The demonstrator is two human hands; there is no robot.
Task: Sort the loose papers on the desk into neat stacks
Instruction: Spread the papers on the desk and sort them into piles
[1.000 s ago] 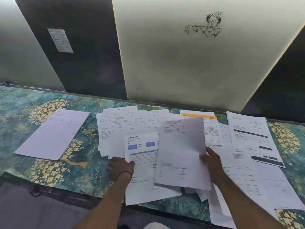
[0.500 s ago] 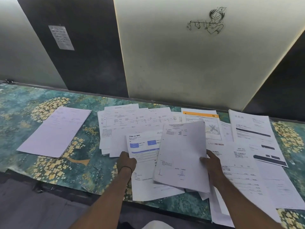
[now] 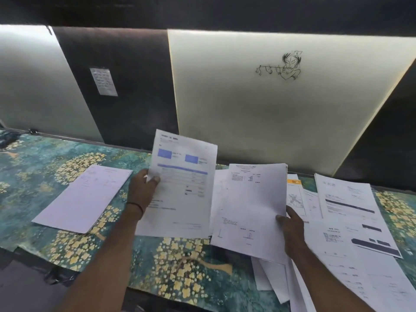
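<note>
The left hand [image 3: 141, 190] pinches the blue-banded sheet [image 3: 186, 199], with the paper stack [image 3: 85, 197] at its nine o'clock; the right hand [image 3: 292, 233] grips a bundle of sheets [image 3: 254, 210].

Left hand [image 3: 140, 190] raised, gripping blue-banded sheet [image 3: 184, 188]; right hand [image 3: 292, 233] pinching plain sheet [image 3: 252, 208].

A: Fig. 1 offers 1 view. The camera rides on the person's head, above the near edge of the desk [image 3: 33, 165].

B: It faces forward and down. The left hand [image 3: 141, 190], gripping a blue-banded sheet [image 3: 184, 176], and the right hand [image 3: 292, 230], gripping a white sheet [image 3: 252, 210], sit close beneath the lens at mid-frame. The wall panel [image 3: 270, 120] behind the desk fills the upper half, its edges slanted by the wide angle.
</note>
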